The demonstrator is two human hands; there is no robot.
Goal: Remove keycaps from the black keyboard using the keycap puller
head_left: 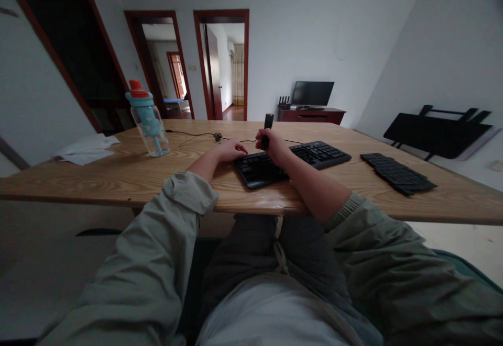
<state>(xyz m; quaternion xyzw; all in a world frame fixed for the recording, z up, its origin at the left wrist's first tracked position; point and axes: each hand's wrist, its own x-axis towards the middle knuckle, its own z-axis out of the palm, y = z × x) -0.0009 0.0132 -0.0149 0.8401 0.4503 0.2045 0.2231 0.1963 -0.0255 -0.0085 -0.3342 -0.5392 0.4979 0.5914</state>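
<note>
A black keyboard (298,160) lies on the wooden table (118,173) in front of me, its cable running off to the left. My left hand (231,151) rests by the keyboard's left end, fingers touching its edge. My right hand (272,144) is closed around a small black stick-shaped tool (268,123), held upright over the keyboard's left half. What the tool is I cannot tell.
A clear water bottle (148,121) with a blue and red lid stands at the left, white cloth (86,148) beside it. A second black flat keyboard-like piece (396,173) lies at the right. A folded black table (436,134) leans on the right wall.
</note>
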